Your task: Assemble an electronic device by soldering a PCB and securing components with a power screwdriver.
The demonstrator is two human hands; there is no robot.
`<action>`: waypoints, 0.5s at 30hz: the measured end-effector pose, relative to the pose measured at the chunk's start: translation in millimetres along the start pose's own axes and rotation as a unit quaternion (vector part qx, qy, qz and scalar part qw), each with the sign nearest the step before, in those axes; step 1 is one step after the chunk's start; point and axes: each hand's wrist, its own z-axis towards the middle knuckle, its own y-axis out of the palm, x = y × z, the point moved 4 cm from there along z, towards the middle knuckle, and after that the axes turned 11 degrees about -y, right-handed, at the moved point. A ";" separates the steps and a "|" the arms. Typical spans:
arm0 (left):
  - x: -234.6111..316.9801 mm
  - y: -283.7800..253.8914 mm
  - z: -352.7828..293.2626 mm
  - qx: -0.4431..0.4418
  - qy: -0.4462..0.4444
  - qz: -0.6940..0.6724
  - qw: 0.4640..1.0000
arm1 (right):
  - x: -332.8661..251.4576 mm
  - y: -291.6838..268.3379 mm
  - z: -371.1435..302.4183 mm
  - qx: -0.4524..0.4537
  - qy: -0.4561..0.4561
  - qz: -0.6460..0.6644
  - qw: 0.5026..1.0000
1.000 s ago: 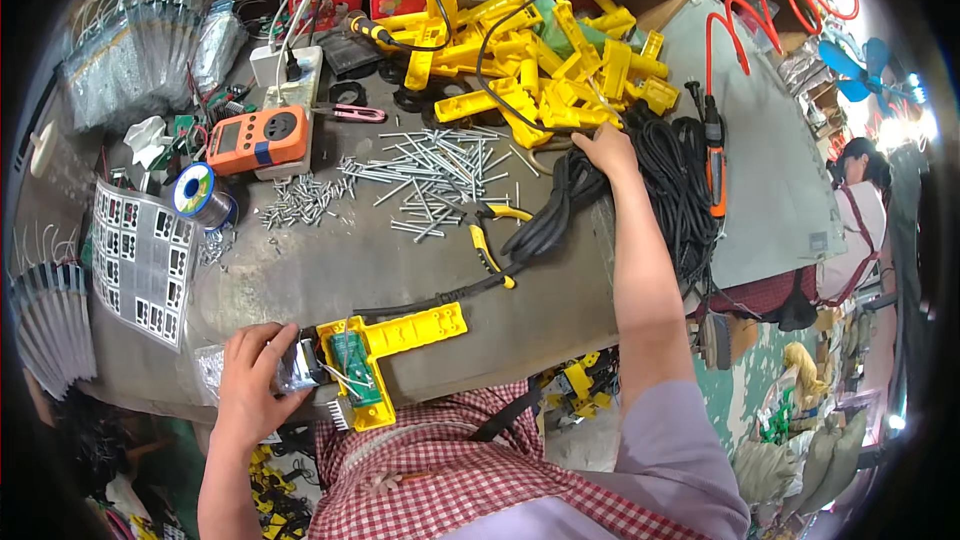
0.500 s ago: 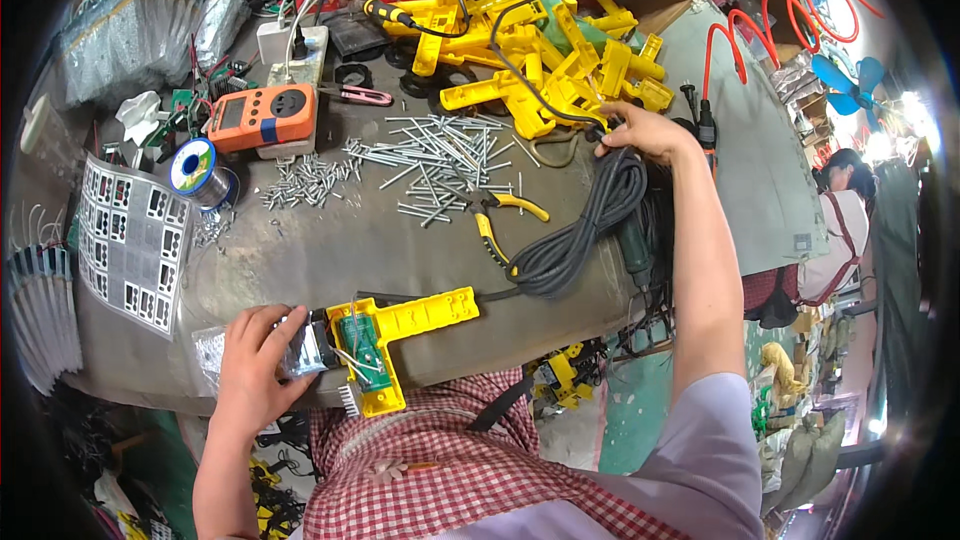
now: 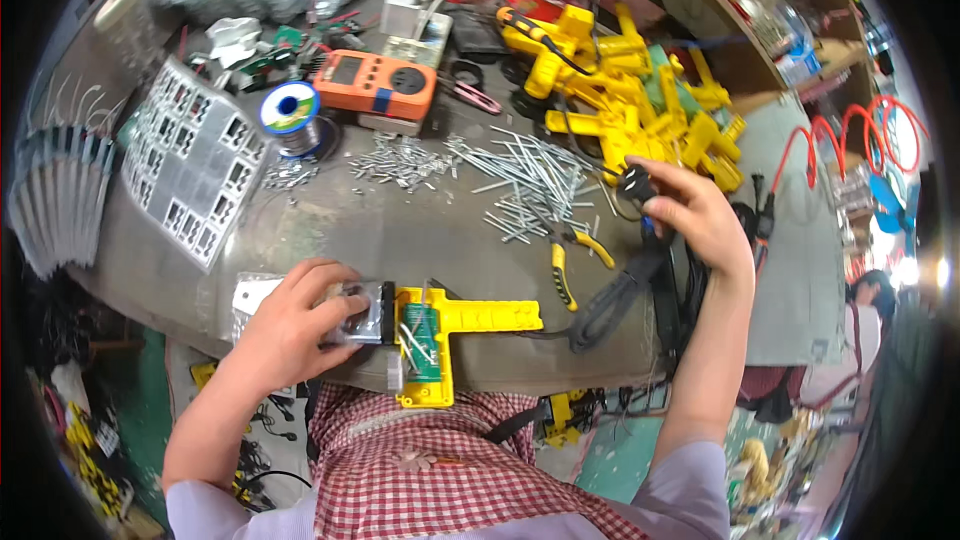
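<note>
Near the front edge of the bench lies a yellow T-shaped tool housing point(image 3: 490, 316), its inside exposed, with a green circuit board point(image 3: 421, 340) and white wires in it. My left hand point(image 3: 295, 328) is closed round the plastic-wrapped flat piece point(image 3: 372, 314) at the housing's left end. At the right, my right hand point(image 3: 700, 215) pinches a black plug point(image 3: 634, 182) between thumb and fingers, above the bench. A coiled black cable point(image 3: 612, 310) lies below it, and its lead runs to the housing's handle.
Yellow-handled pliers point(image 3: 562, 270), long screws point(image 3: 530, 180) and short screws point(image 3: 400, 162) lie mid-bench. Behind are an orange multimeter point(image 3: 375, 85), a solder spool point(image 3: 292, 120) and a heap of yellow housings point(image 3: 640, 120). A label sheet point(image 3: 195, 165) is at the left; a red coiled hose point(image 3: 850, 130) hangs at the right.
The view has swung, so the bench appears shifted right and lower. My right hand has turned and now shows the black plug in its fingers. My left hand still grips the wrapped piece.
</note>
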 end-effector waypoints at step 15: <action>-64.2 -25.5 3.2 -0.075 -0.157 -0.031 0.984 | -81.8 136.5 189.2 0.010 -0.194 -0.358 0.913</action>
